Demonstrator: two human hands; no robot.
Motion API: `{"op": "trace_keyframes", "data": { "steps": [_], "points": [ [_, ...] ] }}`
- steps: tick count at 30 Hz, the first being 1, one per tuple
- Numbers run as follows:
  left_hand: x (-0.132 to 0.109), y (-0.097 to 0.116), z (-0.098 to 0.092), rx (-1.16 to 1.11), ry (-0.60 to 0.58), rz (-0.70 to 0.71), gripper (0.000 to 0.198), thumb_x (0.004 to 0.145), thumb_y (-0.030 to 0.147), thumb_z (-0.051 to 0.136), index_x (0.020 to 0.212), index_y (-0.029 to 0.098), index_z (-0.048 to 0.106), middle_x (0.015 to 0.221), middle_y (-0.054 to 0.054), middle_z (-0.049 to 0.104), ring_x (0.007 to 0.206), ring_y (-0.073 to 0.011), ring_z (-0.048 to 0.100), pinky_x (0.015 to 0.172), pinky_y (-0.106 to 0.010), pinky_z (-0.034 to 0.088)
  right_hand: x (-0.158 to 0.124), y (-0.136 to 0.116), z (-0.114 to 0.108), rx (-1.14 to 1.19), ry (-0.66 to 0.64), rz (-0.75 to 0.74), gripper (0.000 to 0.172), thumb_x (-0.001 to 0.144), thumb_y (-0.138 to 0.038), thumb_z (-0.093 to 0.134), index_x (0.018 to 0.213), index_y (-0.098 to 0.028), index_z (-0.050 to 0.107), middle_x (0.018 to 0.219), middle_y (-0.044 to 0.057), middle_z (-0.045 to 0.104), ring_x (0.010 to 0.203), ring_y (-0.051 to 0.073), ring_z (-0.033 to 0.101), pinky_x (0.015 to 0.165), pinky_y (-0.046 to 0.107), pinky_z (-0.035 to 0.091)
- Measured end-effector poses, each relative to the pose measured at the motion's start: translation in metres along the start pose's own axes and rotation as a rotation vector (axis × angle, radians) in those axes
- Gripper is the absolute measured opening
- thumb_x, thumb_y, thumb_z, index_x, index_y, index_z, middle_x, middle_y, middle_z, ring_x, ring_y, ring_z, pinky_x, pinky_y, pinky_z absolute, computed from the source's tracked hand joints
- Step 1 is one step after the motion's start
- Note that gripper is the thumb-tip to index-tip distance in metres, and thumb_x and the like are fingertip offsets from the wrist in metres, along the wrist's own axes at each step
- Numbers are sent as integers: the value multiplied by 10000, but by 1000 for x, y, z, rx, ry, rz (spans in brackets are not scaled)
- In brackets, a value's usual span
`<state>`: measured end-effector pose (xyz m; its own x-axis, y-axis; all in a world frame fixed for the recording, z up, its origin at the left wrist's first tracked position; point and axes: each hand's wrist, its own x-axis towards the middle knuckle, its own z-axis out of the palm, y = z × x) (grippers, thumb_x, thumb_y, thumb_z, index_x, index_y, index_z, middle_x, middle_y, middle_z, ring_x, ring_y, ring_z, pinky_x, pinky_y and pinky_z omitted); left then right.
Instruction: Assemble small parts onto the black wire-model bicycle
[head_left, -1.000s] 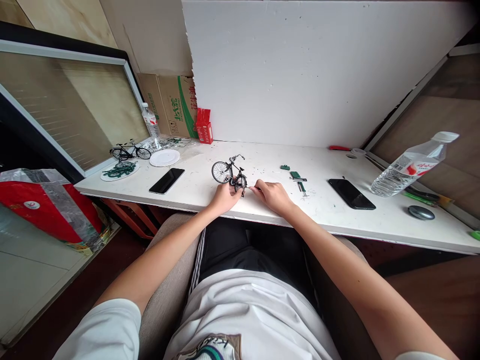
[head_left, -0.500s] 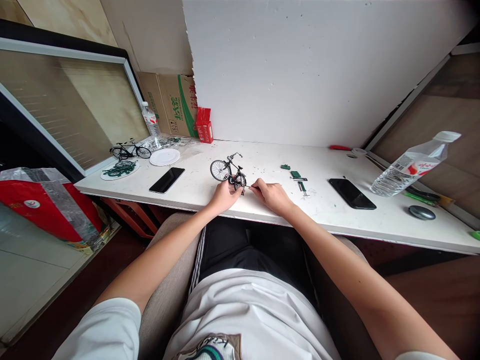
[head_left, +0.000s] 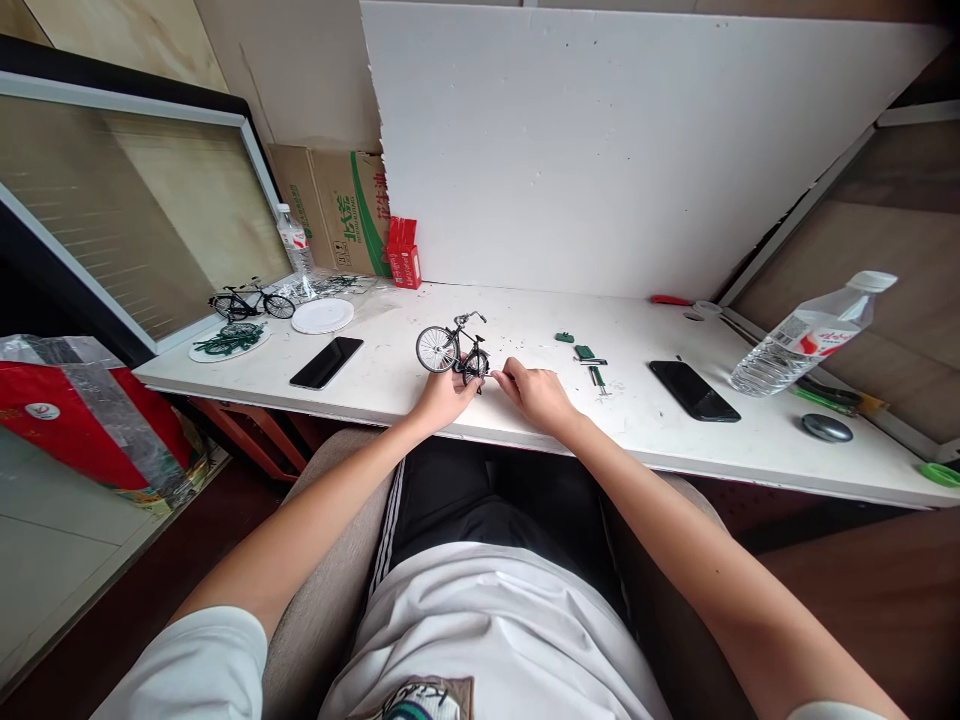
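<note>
A small black model bicycle is gripped near its rear wheel by my left hand, above the front part of the white table. It tilts, with its front wheel raised to the left. Close on the right, my right hand is closed in a pinch on a thin rod-like piece that reaches to the rear wheel; its kind is too small to make out. Small green parts and thin dark pieces lie on the table to the right of my hands.
At left stand another model bicycle, a plate of green parts, a white plate and a phone. On the right are a black phone, a water bottle and a mouse. A red box stands behind.
The whole view has shifted slightly. Both hands stay at the bicycle's rear wheel with nearly the same hold; nothing has been let go.
</note>
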<state>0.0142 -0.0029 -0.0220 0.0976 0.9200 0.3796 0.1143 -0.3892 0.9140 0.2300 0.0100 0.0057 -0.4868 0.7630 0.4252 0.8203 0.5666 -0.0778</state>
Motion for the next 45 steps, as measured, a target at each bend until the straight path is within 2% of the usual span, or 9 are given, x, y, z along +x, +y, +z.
{"op": "trace_keyframes", "data": {
  "steps": [7,11,17,24,27,31,35,39,45],
  "points": [
    [3,-5,1,-12,54,10,460,885,342,843,1252,173,624,1313,-196,760,1095,-293,793,1059,-507,624,1,-3,-13,-68,-97,-147,374,1183,-407,353,1135,-177,644,874,123,796,708,246,689,630,321,277],
    [2,-4,0,-14,59,18,497,882,366,849,1282,175,623,1256,-182,778,1078,-294,795,1048,-509,626,1,-5,-5,-9,-96,-82,394,1175,-402,374,1094,-175,686,790,103,779,643,229,666,626,310,285],
    [-1,-3,3,50,107,64,395,944,309,760,1291,175,627,1260,-183,768,1092,-284,789,1047,-494,627,2,-18,-3,584,-61,109,518,1131,-551,385,847,-204,643,708,51,695,592,178,569,655,305,399],
    [-3,-3,4,131,145,150,397,981,300,716,1358,217,622,1280,-138,755,1239,-284,739,1124,-480,587,5,-29,-10,1222,-278,397,603,996,-808,493,888,-222,588,508,-86,357,450,120,266,491,297,284],
    [-2,-3,4,108,134,150,405,982,322,722,1361,219,620,1286,-140,755,1247,-285,738,1125,-477,587,5,-28,-14,1048,-256,320,605,1071,-743,382,931,-205,618,532,-47,452,465,145,374,525,303,343],
    [0,-4,3,9,113,82,472,957,342,759,1380,198,606,1305,-167,754,1170,-291,771,1091,-498,609,3,-22,-21,331,-74,55,438,1158,-484,370,1088,-173,670,802,97,723,699,219,629,638,306,373],
    [1,-5,2,-5,123,34,526,936,330,781,1408,194,592,1314,-177,755,1130,-295,781,1075,-516,619,1,-14,-19,-97,-87,-166,368,1167,-323,371,1135,-153,696,879,148,765,765,243,659,626,320,293],
    [-1,-3,2,32,110,70,483,955,334,758,1392,196,605,1247,-158,777,1158,-292,769,1093,-507,606,0,-15,-11,-33,-101,-73,394,1167,-361,371,1101,-153,700,745,102,738,614,218,594,612,323,258],
    [-3,-4,4,128,128,165,375,1006,329,679,1354,200,628,1285,-154,757,1186,-267,755,1095,-458,595,1,-23,-8,630,-69,77,431,1131,-446,389,862,-202,621,691,29,655,585,158,508,654,298,376]
  ]
}}
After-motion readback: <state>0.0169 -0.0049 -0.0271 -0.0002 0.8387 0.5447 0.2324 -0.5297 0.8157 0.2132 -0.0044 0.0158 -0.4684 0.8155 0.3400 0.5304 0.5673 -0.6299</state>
